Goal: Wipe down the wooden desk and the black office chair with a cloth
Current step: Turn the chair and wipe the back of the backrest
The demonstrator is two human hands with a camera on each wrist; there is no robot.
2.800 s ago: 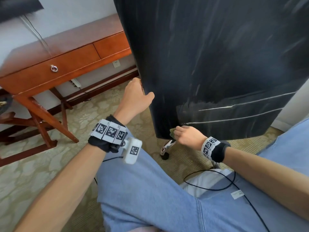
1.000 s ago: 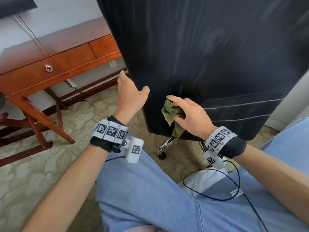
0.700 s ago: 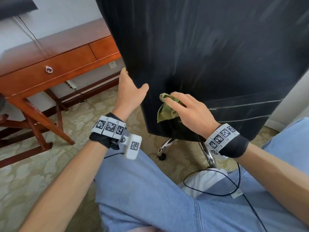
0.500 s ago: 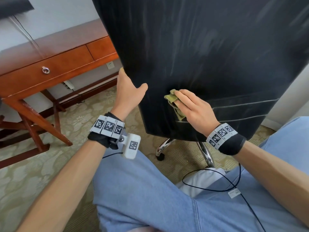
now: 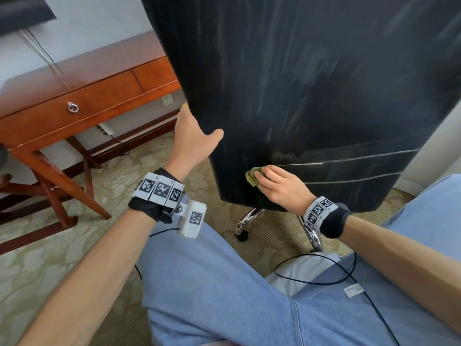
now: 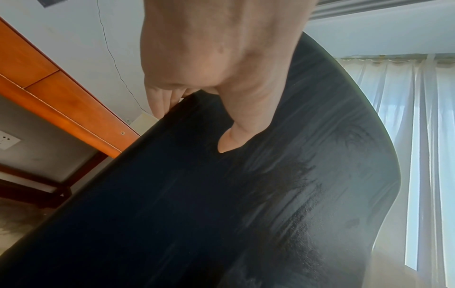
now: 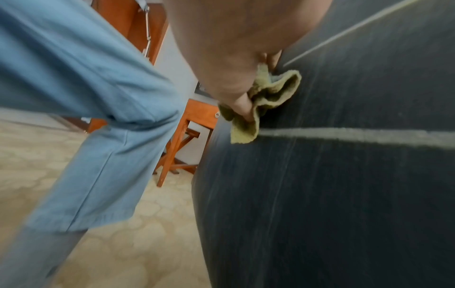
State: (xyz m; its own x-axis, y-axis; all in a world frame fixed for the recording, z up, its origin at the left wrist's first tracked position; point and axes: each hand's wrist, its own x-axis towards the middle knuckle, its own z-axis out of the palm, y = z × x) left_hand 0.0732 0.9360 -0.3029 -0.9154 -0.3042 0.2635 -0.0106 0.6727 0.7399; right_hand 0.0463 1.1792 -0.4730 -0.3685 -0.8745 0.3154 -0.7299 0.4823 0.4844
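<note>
We see a reddish-brown wooden bench (image 5: 82,96) with a ring-pull drawer standing on pale patterned carpet (image 5: 50,265) against a white wall. The smooth black office chair back (image 5: 311,96) shows wipe streaks. Our left hand (image 5: 193,139) clasps its edge; our right hand (image 5: 284,187) pinches a crumpled olive-green cloth (image 5: 252,177) against it. Only the left wrist view reveals sheer white curtains (image 6: 418,136).

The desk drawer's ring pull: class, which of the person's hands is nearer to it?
Left. The left hand grips the chair back's edge on the side facing the ring pull; the right hand wipes farther away.
</note>
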